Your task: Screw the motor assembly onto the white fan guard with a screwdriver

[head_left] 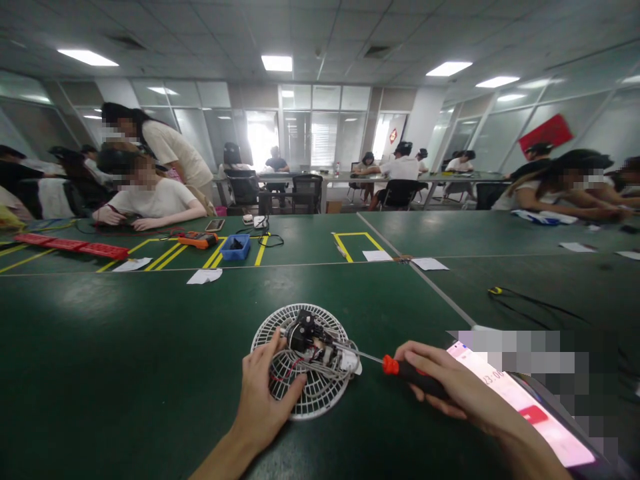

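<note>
A white round fan grille [315, 408] lies flat on the green table in front of me. On it sits a black fan motor [303, 329] with a white cable [313, 368] coiled beside it and thin red and black wires. My left hand [265, 380] grips at the motor's left side, index fingertip against its end and thumb low over the grille. My right hand [440, 377] is closed around the black and red handle of a screwdriver [391, 365]. Its shaft points left into the motor assembly; the tip is hidden among the parts.
A lit phone [530, 407] lies beneath my right forearm. Across the table are a blue bin [235, 247], an orange multimeter [199, 240], red trays [73, 245] and paper sheets [205, 276]. A black cable [543, 303] lies at right. Several people sit at tables beyond.
</note>
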`<state>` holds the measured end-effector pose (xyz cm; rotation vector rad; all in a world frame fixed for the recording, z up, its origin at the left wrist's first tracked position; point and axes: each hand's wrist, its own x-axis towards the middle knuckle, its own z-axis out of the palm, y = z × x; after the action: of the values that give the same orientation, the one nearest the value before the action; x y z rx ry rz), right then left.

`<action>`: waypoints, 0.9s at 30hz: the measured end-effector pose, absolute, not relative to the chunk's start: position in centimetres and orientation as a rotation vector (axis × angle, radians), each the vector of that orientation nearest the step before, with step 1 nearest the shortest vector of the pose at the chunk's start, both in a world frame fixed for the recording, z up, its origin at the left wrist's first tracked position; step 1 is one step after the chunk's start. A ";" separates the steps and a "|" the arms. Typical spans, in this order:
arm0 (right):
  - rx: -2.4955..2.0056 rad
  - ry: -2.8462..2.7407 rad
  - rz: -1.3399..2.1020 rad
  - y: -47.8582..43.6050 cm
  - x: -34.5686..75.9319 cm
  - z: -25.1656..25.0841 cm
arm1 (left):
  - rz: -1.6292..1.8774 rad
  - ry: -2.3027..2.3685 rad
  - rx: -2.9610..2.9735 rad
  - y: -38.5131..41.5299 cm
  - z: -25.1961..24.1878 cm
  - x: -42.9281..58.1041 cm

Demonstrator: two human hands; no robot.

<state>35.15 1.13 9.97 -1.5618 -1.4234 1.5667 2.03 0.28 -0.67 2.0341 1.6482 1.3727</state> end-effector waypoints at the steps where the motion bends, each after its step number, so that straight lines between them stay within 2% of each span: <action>1: -1.558 -1.425 1.553 1.2 35.2 10.0 | 1.371 1.645 2.039 0.3 -0.6 2.0; 13: -1.400 -1.526 1.195 1.7 36.5 9.9 | 1.373 1.634 2.044 0.3 -0.7 2.0; 22: -1.447 -1.367 1.503 1.2 34.6 9.5 | 1.382 1.636 2.023 0.4 -1.0 1.9; 27: -1.451 -1.273 1.520 1.4 34.8 9.5 | 1.392 1.634 2.066 0.4 -1.0 1.9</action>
<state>34.81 1.37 9.50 -1.4506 -1.2727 1.5199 1.90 0.41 -0.97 2.0664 1.6342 1.3915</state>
